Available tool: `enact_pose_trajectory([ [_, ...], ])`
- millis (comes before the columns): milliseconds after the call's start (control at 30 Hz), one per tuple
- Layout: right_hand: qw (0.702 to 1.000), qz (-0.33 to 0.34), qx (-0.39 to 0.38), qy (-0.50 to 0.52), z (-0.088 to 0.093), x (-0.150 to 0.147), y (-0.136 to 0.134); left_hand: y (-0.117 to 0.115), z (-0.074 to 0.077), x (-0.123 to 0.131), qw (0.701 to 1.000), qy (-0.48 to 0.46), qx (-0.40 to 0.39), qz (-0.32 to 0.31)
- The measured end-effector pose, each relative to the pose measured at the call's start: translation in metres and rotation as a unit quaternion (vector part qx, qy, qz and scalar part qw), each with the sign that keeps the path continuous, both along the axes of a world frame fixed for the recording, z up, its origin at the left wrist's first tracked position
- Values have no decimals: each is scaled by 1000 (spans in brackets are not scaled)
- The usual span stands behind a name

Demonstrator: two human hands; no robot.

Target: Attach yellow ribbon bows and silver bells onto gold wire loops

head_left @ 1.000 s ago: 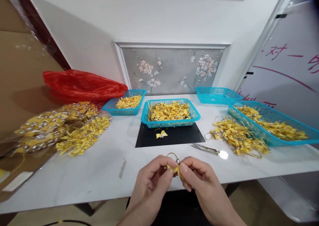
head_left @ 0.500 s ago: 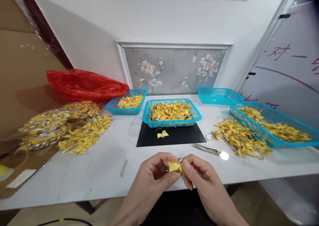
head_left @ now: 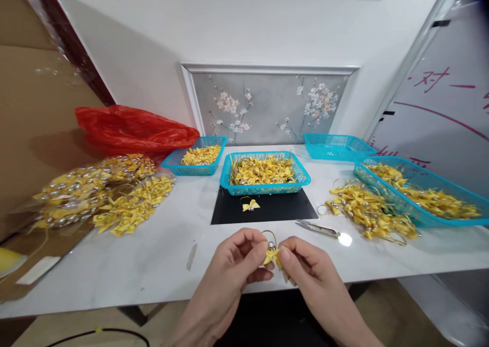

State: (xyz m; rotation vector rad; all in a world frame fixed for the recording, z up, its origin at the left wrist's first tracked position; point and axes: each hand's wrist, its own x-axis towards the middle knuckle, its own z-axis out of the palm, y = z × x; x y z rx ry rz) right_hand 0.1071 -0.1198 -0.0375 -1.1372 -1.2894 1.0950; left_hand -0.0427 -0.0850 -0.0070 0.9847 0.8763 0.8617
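Between my two hands is a yellow ribbon bow with silver beads and a thin gold loop standing up above it. My left hand pinches the bow's left side between thumb and fingers. On its right side, my right hand grips the bow the same way. Both hands are just over the table's front edge. Another yellow bow with a bead and loop lies on a black mat beyond my hands. A pair of thread snips rests to the right of the mat.
A blue basket full of yellow bows stands on the mat's back part. Loose bows lie at the right beside a larger blue basket. More bows, beaded strands and a red plastic bag are at the left.
My left thumb has shifted up onto the front of the bow. The gold loop now shows above the beads, and less of the bow's left side is visible.
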Motion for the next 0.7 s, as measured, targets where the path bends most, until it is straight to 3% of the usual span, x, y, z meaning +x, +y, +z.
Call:
enact_pose_trajectory([
  [267, 994, 55, -55, 78, -4, 3, 0, 0, -5, 2, 998, -22, 9, 53],
  [467, 996, -26, -18, 78, -11, 16, 4, 0, -2, 4, 996, -15, -52, 68],
  [700, 984, -158, 43, -70, -8, 56, 10, 7, -11, 6, 997, 4, -53, 50],
])
